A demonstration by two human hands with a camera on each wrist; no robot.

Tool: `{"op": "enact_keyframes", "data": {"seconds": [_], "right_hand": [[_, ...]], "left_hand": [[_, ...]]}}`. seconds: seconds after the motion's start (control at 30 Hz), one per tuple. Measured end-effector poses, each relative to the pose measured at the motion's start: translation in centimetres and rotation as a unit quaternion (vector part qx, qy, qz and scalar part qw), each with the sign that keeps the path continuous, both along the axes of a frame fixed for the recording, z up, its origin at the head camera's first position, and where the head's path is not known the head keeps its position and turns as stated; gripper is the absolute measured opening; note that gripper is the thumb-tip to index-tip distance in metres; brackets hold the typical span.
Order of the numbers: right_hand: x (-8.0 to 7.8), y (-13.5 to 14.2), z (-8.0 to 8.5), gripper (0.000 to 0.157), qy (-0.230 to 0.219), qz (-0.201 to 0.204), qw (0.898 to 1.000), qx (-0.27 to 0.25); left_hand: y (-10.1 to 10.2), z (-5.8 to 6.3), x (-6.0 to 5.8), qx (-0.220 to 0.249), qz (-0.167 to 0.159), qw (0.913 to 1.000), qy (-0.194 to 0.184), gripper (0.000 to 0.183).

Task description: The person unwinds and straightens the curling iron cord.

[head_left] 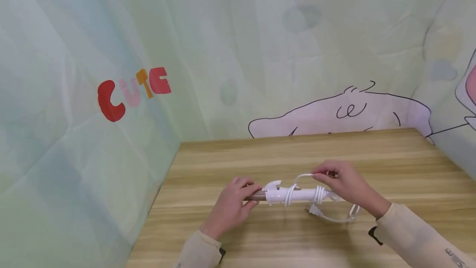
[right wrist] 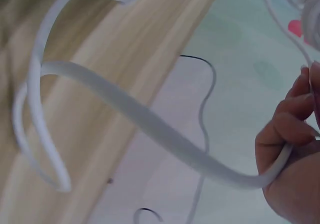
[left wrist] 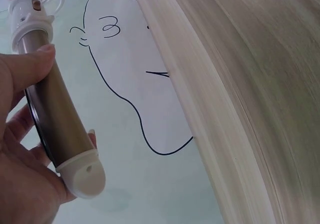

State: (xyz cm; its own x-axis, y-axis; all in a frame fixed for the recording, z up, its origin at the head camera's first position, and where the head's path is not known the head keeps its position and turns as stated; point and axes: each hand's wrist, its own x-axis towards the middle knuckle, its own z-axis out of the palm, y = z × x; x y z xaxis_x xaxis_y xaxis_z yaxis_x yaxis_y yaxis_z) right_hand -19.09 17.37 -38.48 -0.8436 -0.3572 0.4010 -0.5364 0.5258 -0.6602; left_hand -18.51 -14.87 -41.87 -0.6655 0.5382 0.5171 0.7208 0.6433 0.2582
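A curling iron with a white handle and a brownish-gold barrel is held roughly level over the table. My left hand grips the barrel, thumb laid along it; a white cap forms the barrel's tip. White power cord is wound around the handle in two places. With my right hand I pinch a stretch of this cord, beyond the handle's cord end. Past that hand, the cord hangs in a loop and ends in a white plug below the handle.
Under both hands lies a wood-grain table. Behind and to its sides hangs a pale green cloth printed with cartoon drawings and the colourful word CUTE.
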Motion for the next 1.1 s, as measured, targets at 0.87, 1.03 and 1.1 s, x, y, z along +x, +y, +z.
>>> {"op": "enact_keyframes", "data": {"seconds": [0.87, 1.03, 1.1], "right_hand": [[3.0, -3.5, -7.8, 0.047, 0.177, -0.028, 0.962, 0.207], [3.5, -5.7, -8.3, 0.076, 0.235, -0.058, 0.940, 0.239], [3.5, -6.8, -8.3, 0.074, 0.218, -0.051, 0.948, 0.226]], "left_hand": [[0.0, 0.2, 0.3, 0.013, 0.045, 0.9987, 0.022, 0.037], [0.8, 0.6, 0.0, 0.005, 0.038, 0.9989, 0.027, 0.037], [1.0, 0.6, 0.1, 0.007, 0.037, 0.9990, 0.025, 0.036]]}}
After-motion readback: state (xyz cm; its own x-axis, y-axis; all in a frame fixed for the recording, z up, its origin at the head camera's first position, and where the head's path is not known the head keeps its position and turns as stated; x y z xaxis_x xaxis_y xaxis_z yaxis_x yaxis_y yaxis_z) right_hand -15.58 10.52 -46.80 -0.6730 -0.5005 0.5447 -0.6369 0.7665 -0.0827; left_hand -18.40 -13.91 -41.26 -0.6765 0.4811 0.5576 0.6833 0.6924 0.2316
